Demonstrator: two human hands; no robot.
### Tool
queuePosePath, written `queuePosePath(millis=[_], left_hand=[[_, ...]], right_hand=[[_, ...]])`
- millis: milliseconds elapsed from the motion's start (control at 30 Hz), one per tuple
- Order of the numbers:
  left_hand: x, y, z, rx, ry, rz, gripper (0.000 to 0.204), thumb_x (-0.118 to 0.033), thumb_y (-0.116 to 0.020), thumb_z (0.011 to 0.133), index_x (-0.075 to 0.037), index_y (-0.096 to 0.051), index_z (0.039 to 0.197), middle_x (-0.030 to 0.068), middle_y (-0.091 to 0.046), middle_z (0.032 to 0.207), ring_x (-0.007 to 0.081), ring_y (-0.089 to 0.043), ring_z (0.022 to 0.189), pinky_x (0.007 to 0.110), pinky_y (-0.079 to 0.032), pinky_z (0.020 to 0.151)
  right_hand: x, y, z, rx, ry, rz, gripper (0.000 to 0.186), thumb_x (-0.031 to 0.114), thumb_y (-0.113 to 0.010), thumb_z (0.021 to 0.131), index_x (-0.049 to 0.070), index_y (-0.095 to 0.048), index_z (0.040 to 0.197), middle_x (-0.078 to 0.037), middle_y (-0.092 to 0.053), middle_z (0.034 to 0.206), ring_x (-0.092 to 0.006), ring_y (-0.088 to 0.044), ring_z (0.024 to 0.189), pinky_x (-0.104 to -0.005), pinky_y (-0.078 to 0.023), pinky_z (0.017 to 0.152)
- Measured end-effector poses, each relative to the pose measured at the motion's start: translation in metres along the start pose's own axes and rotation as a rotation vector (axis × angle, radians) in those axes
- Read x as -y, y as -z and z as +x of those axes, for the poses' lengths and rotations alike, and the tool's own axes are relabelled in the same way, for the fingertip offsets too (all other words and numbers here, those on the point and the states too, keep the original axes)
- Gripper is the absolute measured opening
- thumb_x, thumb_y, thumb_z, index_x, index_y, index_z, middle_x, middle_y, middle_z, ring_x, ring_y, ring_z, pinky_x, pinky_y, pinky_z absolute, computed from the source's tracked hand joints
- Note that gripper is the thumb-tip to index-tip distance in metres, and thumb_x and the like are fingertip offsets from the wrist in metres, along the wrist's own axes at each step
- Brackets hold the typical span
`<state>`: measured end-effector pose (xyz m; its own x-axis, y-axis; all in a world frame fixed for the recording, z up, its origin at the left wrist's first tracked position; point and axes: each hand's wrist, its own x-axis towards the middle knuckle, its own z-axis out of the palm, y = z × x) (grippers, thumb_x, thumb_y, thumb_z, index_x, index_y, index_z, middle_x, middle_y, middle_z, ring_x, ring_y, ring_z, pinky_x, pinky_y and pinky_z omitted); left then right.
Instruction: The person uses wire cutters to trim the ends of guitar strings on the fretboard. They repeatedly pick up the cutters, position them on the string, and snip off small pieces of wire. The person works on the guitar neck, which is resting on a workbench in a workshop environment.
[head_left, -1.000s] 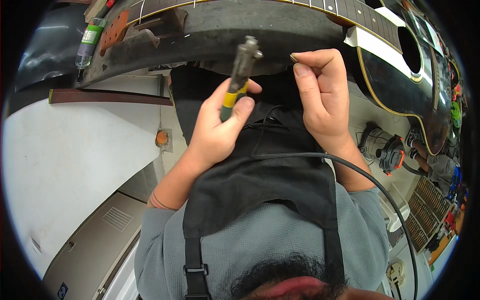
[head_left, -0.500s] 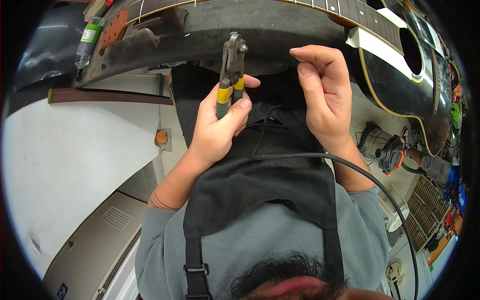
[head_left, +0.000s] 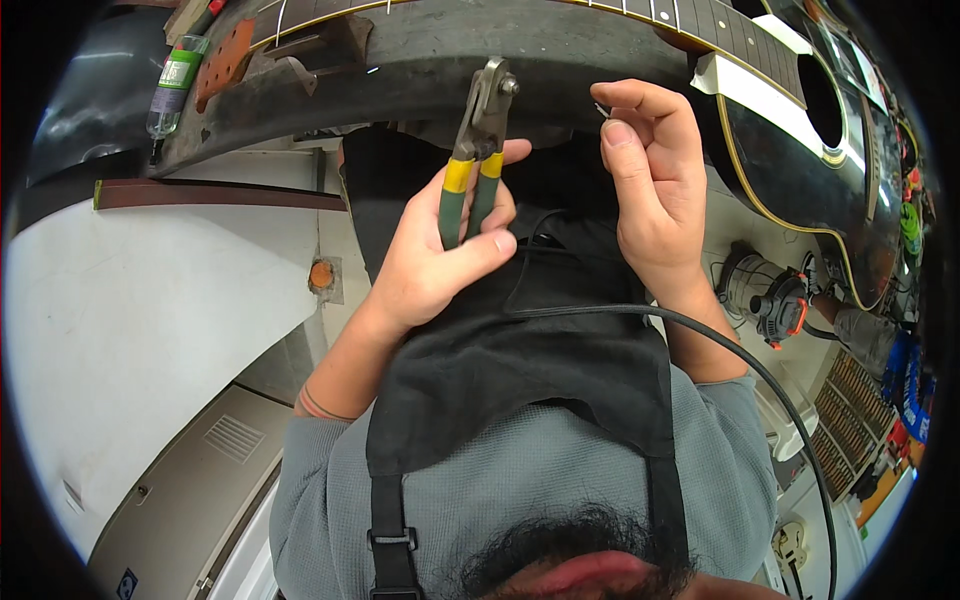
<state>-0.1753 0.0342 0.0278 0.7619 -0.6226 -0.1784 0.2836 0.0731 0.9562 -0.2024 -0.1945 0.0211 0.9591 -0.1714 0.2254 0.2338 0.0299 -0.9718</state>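
My left hand (head_left: 425, 255) is wrapped round the green and yellow handles of a pair of metal-headed pliers (head_left: 485, 120), held upright with the jaws pointing away from me. The handles stand somewhat apart, and my thumb lies beside them. To the right, my right hand (head_left: 655, 180) pinches a short piece of metal wire (head_left: 602, 109) between thumb and forefinger. The wire is apart from the pliers' head. Beyond both hands, the fretted neck of a guitar (head_left: 735, 30) lies across the dark bench, its black body at the right with white tape along the fingerboard.
The dark workbench (head_left: 420, 90) curves across the far side. A bottle with a green label (head_left: 175, 85) stands at the far left, near a reddish headstock (head_left: 222, 72). A black cable (head_left: 740, 352) crosses my apron. A shop vacuum (head_left: 765, 295) is on the floor at right.
The pliers have shifted a little to the right, and their handles have spread apart as my left thumb moved off them. My right hand has tilted the wire, which now shows more clearly.
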Motion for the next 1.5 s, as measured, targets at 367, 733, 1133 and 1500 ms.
queuePosePath(millis=[367,733,1133,1500], left_hand=[[0.002,0.002,-0.001,-0.006,0.098,-0.069,0.065,-0.023,-0.06,0.111,0.009,-0.042,0.165,0.0197,-0.073,0.119,0.0131,-0.063,0.078,0.028,-0.049,0.073],[-0.003,-0.001,0.0,-0.032,0.133,0.094,0.06,-0.021,-0.056,0.113,0.001,-0.044,0.167,0.0154,-0.077,0.111,0.0135,-0.063,0.085,0.03,-0.052,0.083],[0.016,0.001,0.001,0.066,0.085,0.03,0.087,0.0,-0.05,0.088,-0.002,-0.033,0.174,0.0205,-0.073,0.127,0.0169,-0.06,0.096,0.035,-0.053,0.099],[0.02,-0.002,0.004,0.069,0.078,-0.003,0.086,0.002,-0.049,0.089,-0.005,-0.034,0.174,0.0199,-0.073,0.127,0.0162,-0.059,0.095,0.035,-0.054,0.099]], right_hand=[[0.003,0.0,0.001,-0.006,0.005,0.014,0.022,0.004,-0.055,0.115,0.002,-0.062,0.136,-0.001,-0.066,0.116,-0.0036,-0.053,0.094,-0.0215,-0.044,0.083],[0.002,0.004,0.001,0.016,0.025,-0.013,0.025,0.003,-0.054,0.115,0.005,-0.064,0.138,0.003,-0.06,0.103,-0.0015,-0.047,0.085,-0.0197,-0.039,0.075],[-0.002,0.005,-0.001,0.022,0.049,-0.055,0.027,0.002,-0.053,0.115,0.005,-0.066,0.138,0.002,-0.065,0.109,-0.0019,-0.05,0.089,-0.0195,-0.041,0.079],[-0.005,0.006,-0.001,0.047,0.007,-0.046,0.027,-0.001,-0.05,0.114,0.001,-0.068,0.135,-0.004,-0.072,0.124,-0.0078,-0.064,0.111,-0.024,-0.049,0.099]])
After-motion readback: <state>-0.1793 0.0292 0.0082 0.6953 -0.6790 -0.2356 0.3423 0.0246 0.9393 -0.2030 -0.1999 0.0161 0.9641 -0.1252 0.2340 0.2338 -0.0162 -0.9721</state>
